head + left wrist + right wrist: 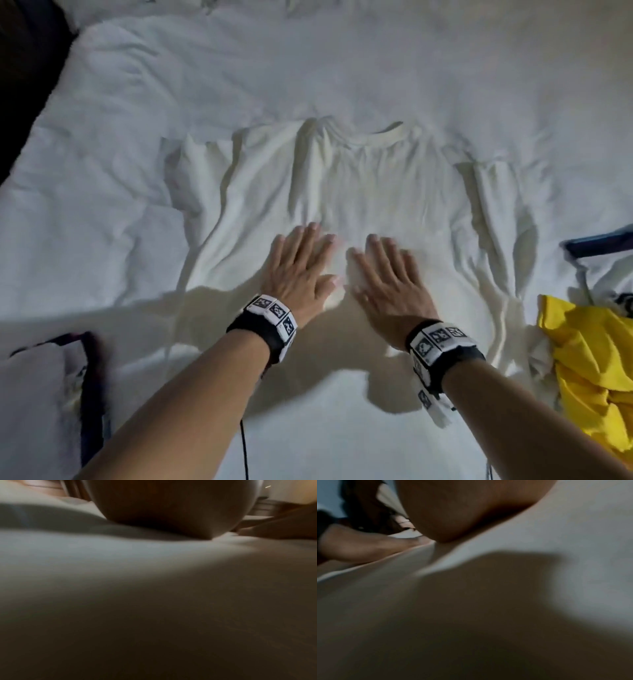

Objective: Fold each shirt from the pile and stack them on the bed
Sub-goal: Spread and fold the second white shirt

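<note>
A cream-white T-shirt point(359, 185) lies spread flat on the white bed point(239, 68), collar at the far side, sleeves out to both sides. My left hand point(303, 263) and right hand point(383, 274) lie side by side, palms down and fingers straight, pressing on the shirt's middle. Both wrist views are dark and blurred; the left wrist view shows the heel of my left hand point(171, 507) on the shirt cloth point(120, 574), and the right wrist view shows my right palm point(462, 507) on the cloth point(573, 547) with my left hand point(368, 545) beside it.
A pile of clothes sits at the right edge, with a yellow shirt point(596, 370) on top and a white garment with dark trim point(603, 246) behind it. A white garment with dark purple edging point(68, 383) lies at the lower left. The bed's left edge is dark.
</note>
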Tool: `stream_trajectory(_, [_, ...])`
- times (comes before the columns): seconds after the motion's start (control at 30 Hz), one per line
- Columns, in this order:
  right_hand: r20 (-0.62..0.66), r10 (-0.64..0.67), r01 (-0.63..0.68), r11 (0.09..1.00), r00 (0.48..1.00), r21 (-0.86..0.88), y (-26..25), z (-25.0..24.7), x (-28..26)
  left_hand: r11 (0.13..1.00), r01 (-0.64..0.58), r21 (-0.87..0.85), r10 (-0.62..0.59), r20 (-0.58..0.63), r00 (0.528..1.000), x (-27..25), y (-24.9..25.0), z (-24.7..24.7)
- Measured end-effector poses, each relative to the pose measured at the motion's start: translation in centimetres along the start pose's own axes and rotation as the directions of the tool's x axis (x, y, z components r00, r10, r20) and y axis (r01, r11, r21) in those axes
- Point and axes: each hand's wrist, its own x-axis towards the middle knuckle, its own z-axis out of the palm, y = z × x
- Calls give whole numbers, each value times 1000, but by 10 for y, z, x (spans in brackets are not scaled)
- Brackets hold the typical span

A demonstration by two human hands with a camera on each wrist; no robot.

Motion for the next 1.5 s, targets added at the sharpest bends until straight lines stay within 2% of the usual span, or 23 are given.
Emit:
stream_trajectory(0.03, [7, 38, -38, 999, 999, -20, 10, -1, 9, 999, 52, 2, -52, 11, 999, 9, -11, 4])
stream_trajectory(0.1, [-26, 222, -223, 975, 975, -8, 36, -4, 20, 971, 234, -41, -234, -5, 972, 19, -40, 4])
stream_trajectory(0.17, [-44, 426, -423, 903, 903, 76, 59, -15, 28, 903, 418, -98, -419, 8, 908, 27, -62, -5])
stream_trajectory(0.2, [-33, 514, -507, 853, 857, 123, 66, -20, 34, 875, 474, -93, -476, 11, 880, 34, -66, -11])
stream_trajectory(0.23, [-30, 565, -555, 818, 825, 152, 69, -25, 43, 871, 486, -74, -488, -11, 873, 43, -64, -17])
stream_trajectory(0.27, [-48, 554, -542, 826, 831, 151, 68, -29, 53, 896, 440, -57, -443, -44, 896, 52, -58, -22])
stream_trajectory(0.3, [-76, 466, -456, 882, 881, 120, 63, -32, 64, 944, 327, -40, -330, -77, 941, 63, -49, -26])
stream_trajectory(0.33, [-86, 314, -309, 948, 945, 73, 57, -34, 75, 985, 171, -16, -172, -95, 981, 74, -39, -28])
stream_trajectory(0.37, [-73, 144, -143, 990, 987, 19, 51, -36, 86, 1000, 16, 14, -15, -101, 995, 85, -31, -28])
stream_trajectory(0.4, [-54, 12, -14, 999, 998, -32, 47, -36, 97, 995, -85, 43, 89, -97, 991, 97, -25, -28])
stream_trajectory(0.43, [-32, -49, 46, 996, 998, -71, 45, -37, 109, 990, -122, 70, 128, -85, 988, 109, -23, -27])
stream_trajectory(0.63, [-10, 37, -38, 988, 999, -147, 60, -46, 165, 992, -74, 98, 80, -55, 995, 168, -44, -38])
stream_trajectory(0.87, [-47, 187, -188, 982, 981, -28, 83, -57, 180, 999, 36, -37, -37, -30, 999, 188, -61, -48])
stream_trajectory(0.97, [-82, 293, -292, 956, 953, 23, 101, -57, 171, 991, 116, -71, -119, -34, 992, 182, -79, -50])
stream_trajectory(1.07, [-73, 427, -421, 903, 901, 88, 118, -61, 163, 978, 204, -55, -204, 4, 979, 173, -101, -59])
stream_trajectory(1.13, [-100, 482, -469, 874, 871, 129, 120, -64, 159, 970, 241, -14, -241, -35, 970, 166, -111, -64])
stream_trajectory(1.2, [-119, 477, -464, 877, 871, 127, 116, -67, 155, 959, 285, 14, -282, -106, 954, 161, -115, -67])
stream_trajectory(1.3, [-34, 384, -382, 923, 923, 50, 111, -64, 147, 906, 423, 20, -413, -185, 892, 161, -125, -70])
stream_trajectory(1.43, [14, 411, -411, 909, 911, 66, 118, -63, 144, 885, 461, 60, -451, -133, 883, 172, -148, -78])
stream_trajectory(1.5, [12, 436, -436, 898, 900, 61, 117, -62, 145, 863, 503, 52, -494, -124, 861, 173, -154, -81])
